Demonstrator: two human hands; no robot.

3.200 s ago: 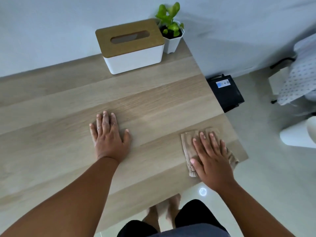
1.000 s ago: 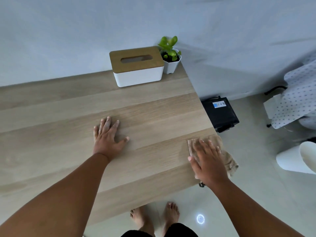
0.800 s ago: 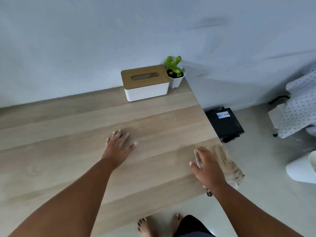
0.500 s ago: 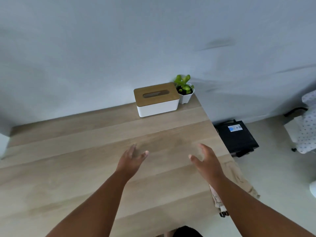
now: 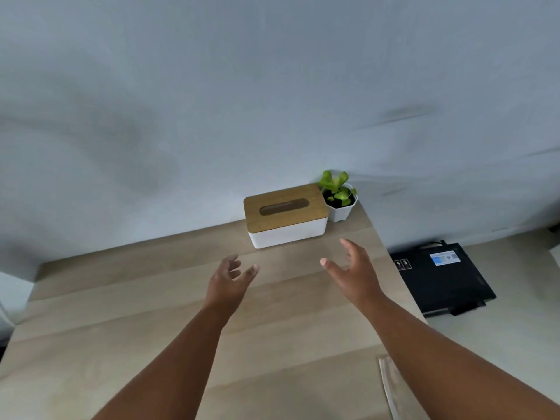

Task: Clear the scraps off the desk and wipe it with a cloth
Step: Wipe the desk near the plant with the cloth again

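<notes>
head view: both arms reach forward over the wooden desk (image 5: 121,344). the left hand (image 5: 228,281) is raised above the desk top with its fingers loosely spread and a little bent, thumb out to the right, holding nothing. the right hand (image 5: 353,274) is lifted too, palm turned inward toward the left hand, fingers relaxed and parted, thumb pointing left, and it has nothing in it. the cloth (image 5: 391,386) lies on the desk near its right edge, at the bottom of the frame, mostly hidden under the right forearm, so only a pale strip of it shows. at the far right corner of the desk a tissue box (image 5: 286,219) with a wooden lid stands against the wall, and a small potted plant (image 5: 339,197) stands just beside it on the right. on the floor right of the desk lies a flat black device (image 5: 442,278).
</notes>
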